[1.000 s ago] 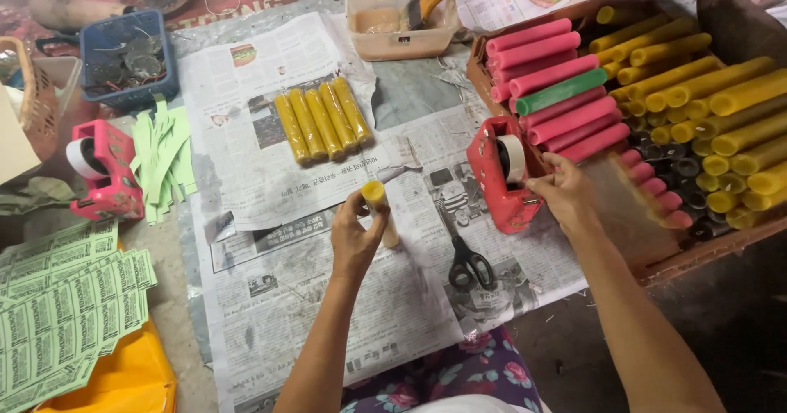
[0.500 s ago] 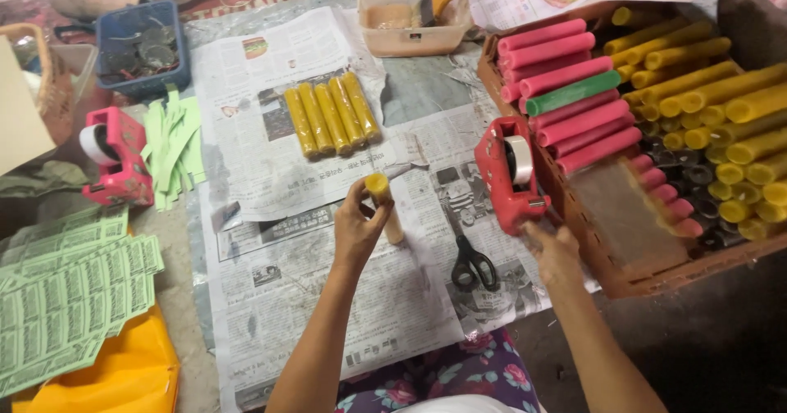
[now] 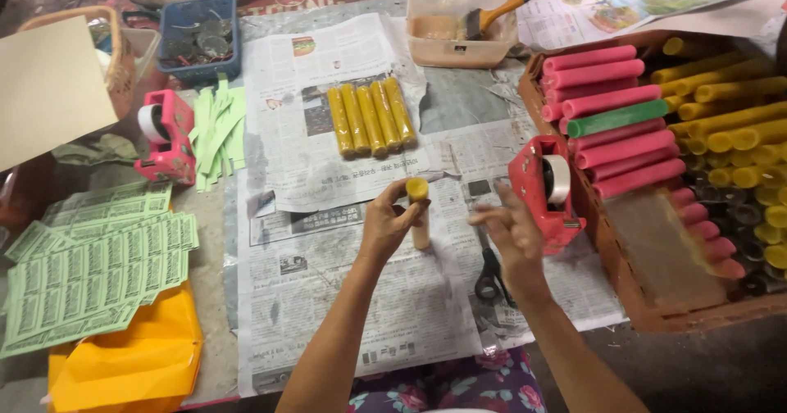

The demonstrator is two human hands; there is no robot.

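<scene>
This is a small handcraft workshop, worked at floor level. Newspaper sheets (image 3: 344, 282) cover the work surface. A brown crate (image 3: 631, 298) holds rows of pink and yellow rolled tubes (image 3: 623, 147), and four finished yellow tubes (image 3: 371, 118) lie together. Two pink tape dispensers (image 3: 545, 188), a glue tub with a brush (image 3: 459, 32), scissors (image 3: 490, 275) and sheets of green printed labels (image 3: 90, 270) lie around.

Green label sheets (image 3: 90, 274) lower left, overlapping yellow package (image 3: 123, 364).
</scene>
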